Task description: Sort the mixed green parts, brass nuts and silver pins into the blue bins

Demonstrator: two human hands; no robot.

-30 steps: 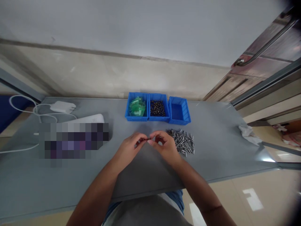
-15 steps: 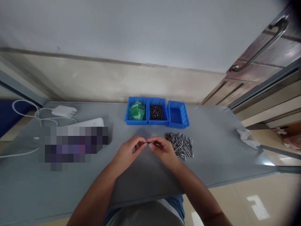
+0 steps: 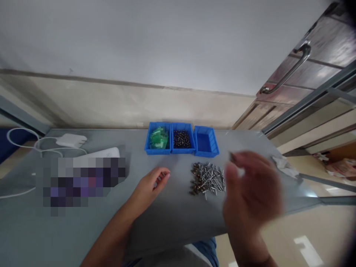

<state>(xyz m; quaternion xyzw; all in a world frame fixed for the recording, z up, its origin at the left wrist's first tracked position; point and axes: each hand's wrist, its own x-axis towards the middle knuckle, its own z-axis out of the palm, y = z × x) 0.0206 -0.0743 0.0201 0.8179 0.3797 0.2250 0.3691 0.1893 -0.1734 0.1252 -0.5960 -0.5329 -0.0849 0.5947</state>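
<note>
My left hand (image 3: 152, 185) hovers over the grey table, thumb and forefinger curled close together. Whether anything sits between those fingertips cannot be made out. Raised to the right of the metal pile, my right hand (image 3: 250, 189) is blurred by motion. A small dark piece (image 3: 232, 157) shows at its thumb and forefinger tips, too smeared to name. Between the hands lies a pile of thin silvery metal pins (image 3: 210, 178), with brownish, brass-like ends at its left side.
Three blue bins stand along the back: a left bin (image 3: 158, 151) with green pieces, a middle bin (image 3: 183, 151) with small dark brassy parts, and a right bin (image 3: 207, 151). At left are a white adapter (image 3: 71, 140) and cables. A crumpled white item (image 3: 285, 166) lies far right.
The hands were together at the fingertips and are now apart. My right hand has swung right and up past the pin pile; my left stays near its place. The view has shifted slightly.
</note>
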